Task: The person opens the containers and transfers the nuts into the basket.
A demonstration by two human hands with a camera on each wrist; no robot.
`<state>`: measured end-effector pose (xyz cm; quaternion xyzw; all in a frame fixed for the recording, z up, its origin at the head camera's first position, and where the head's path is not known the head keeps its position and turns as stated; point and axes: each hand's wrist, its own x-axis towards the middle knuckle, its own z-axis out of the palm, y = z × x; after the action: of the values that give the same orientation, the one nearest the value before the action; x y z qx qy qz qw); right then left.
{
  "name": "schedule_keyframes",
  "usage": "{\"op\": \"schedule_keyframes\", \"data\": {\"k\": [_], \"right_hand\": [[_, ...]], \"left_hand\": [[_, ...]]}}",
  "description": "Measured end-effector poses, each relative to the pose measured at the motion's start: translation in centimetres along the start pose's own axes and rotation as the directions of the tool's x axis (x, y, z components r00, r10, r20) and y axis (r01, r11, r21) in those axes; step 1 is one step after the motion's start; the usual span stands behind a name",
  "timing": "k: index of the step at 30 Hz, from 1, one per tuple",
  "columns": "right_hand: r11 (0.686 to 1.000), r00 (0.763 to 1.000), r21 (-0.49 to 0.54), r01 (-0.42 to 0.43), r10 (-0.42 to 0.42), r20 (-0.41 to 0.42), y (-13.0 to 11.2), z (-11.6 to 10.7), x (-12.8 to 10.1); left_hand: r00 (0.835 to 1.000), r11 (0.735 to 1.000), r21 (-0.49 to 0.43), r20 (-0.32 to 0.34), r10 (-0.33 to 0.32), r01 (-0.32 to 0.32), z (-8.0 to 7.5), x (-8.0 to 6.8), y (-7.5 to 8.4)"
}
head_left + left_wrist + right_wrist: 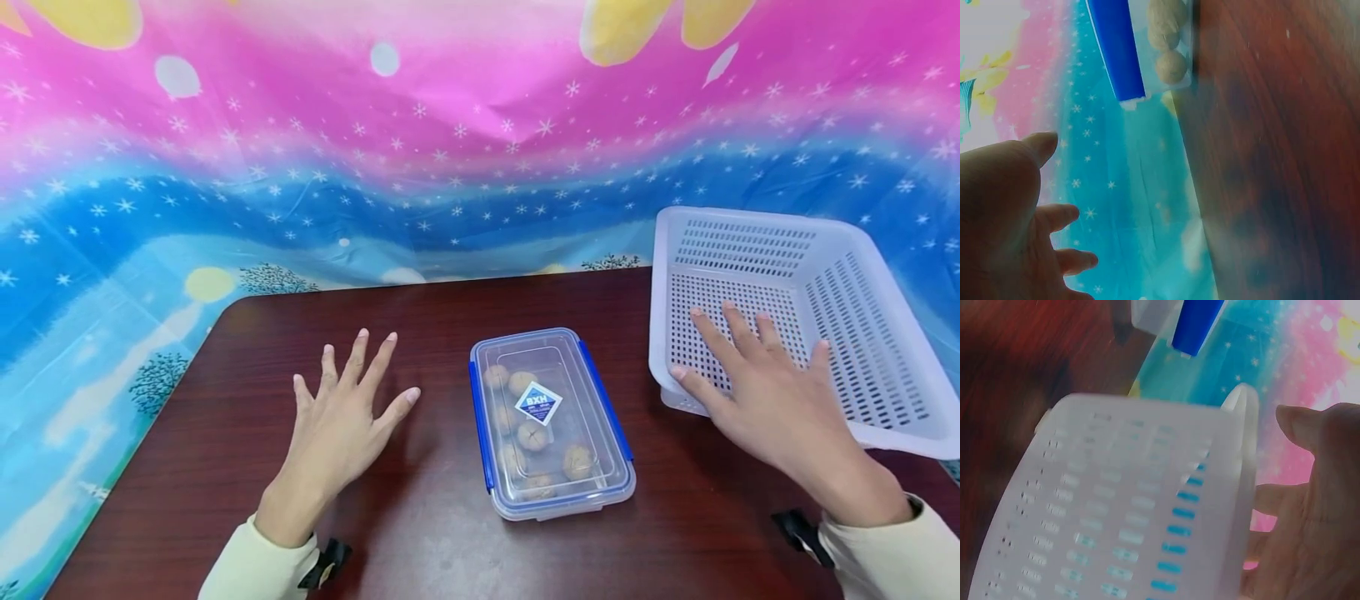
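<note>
A clear plastic storage box [558, 358] with blue side clips and a BXH label lies on the table, its lid on. Several walnuts [533, 435] show through the lid. Left of the box, my left hand [337, 429] is spread with straight fingers, palm down and holding nothing. My right hand [776, 408] is spread too, over the near left part of a white perforated basket [765, 218], and grips nothing. In the right wrist view the basket's side wall [1116, 487] stands beside the fingers. The left wrist view has a blue clip [1116, 50] beyond the thumb.
The dark red-brown wooden table [420, 308] ends at a back edge against a hanging cloth [450, 167] with pink and blue snowflake print. This cloth also runs along the left side. A black strap [326, 562] sits at the left sleeve.
</note>
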<state>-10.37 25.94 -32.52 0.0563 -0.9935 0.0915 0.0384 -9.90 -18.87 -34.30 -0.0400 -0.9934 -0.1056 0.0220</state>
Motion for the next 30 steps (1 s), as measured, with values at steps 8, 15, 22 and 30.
{"op": "schedule_keyframes", "data": {"k": [8,15,22,30], "right_hand": [[0.997,0.994,0.028,0.078,-0.076,-0.084,-2.7,0.7,-0.7],[0.983,0.972,0.044,0.18,-0.171,-0.158,-4.7,1.5,-1.5],[0.958,0.941,0.08,0.277,-0.253,-0.226,-6.6,2.3,-2.2],[0.929,0.921,0.155,0.335,-0.288,-0.262,-8.4,2.8,-3.0]], "left_hand": [[1.0,0.984,-0.178,0.004,0.004,-0.003,1.3,-0.7,1.4],[1.0,0.943,-0.333,-0.016,-0.006,0.001,2.4,-1.4,2.7],[1.0,0.881,-0.473,-0.01,-0.023,0.015,3.5,-2.2,3.7],[0.999,0.757,-0.652,-0.008,-0.051,0.034,4.6,-2.7,5.4]]}}
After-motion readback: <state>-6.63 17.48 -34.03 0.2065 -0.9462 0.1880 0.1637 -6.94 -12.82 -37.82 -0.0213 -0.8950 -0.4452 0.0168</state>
